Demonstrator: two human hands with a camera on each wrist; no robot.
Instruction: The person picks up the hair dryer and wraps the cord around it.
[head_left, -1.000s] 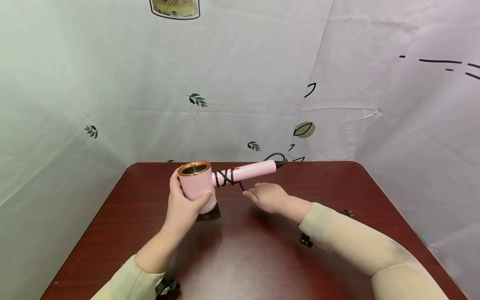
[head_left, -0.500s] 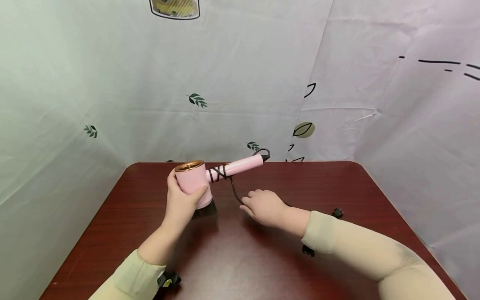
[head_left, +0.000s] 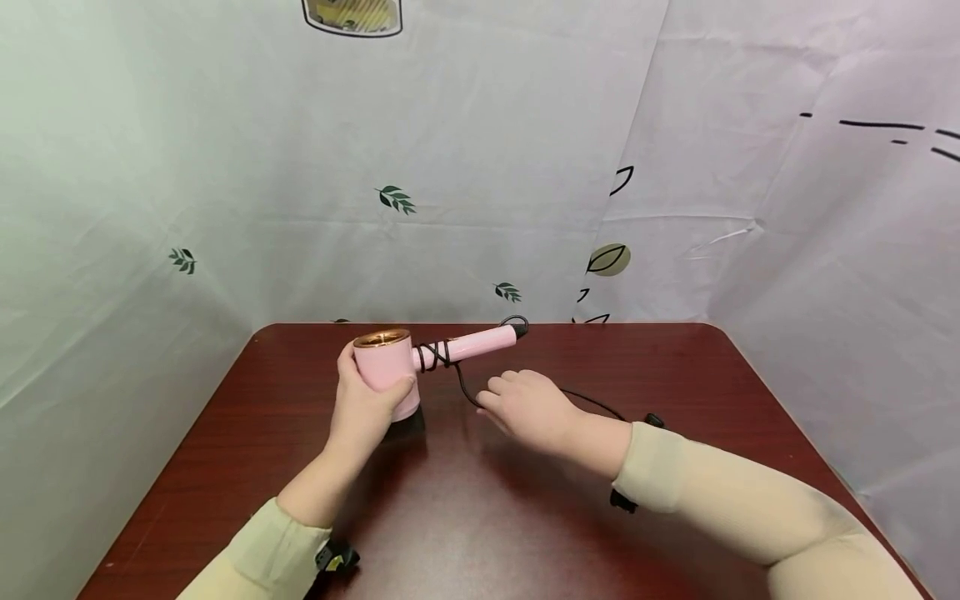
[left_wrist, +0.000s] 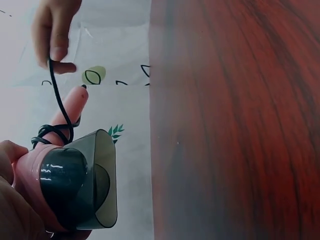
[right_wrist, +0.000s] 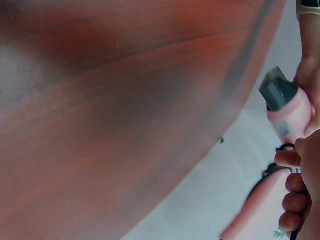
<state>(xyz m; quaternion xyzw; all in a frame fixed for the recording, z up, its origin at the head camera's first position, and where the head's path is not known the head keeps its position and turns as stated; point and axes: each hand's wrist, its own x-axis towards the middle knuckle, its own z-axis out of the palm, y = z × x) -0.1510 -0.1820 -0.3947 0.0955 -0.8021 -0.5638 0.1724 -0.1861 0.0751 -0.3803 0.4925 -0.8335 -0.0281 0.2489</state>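
Observation:
A pink hair dryer (head_left: 386, 371) with a gold-rimmed end is held above the table by my left hand (head_left: 360, 412), its fingers and thumb wrapped round the barrel. The handle (head_left: 483, 342) points right and slightly up, with black cord (head_left: 435, 356) wound near its base. My right hand (head_left: 528, 408) grips the loose length of cord, and more cord trails behind it toward the plug (head_left: 654, 420). In the left wrist view, a dark see-through nozzle (left_wrist: 75, 185) sits on the dryer's other end. The right wrist view shows the right hand's fingers (right_wrist: 295, 202) curled beside the handle.
A dark red wooden table (head_left: 480, 517) lies below both hands. Pale fabric walls (head_left: 480, 150) with printed leaves stand behind it and at the sides. Small black devices sit at both wrists, under the sleeves (head_left: 667, 467).
The hair dryer has shifted left, and its handle end has come left too. My right hand has drawn a length of cord away from the handle. The plug has moved left toward the sleeve.

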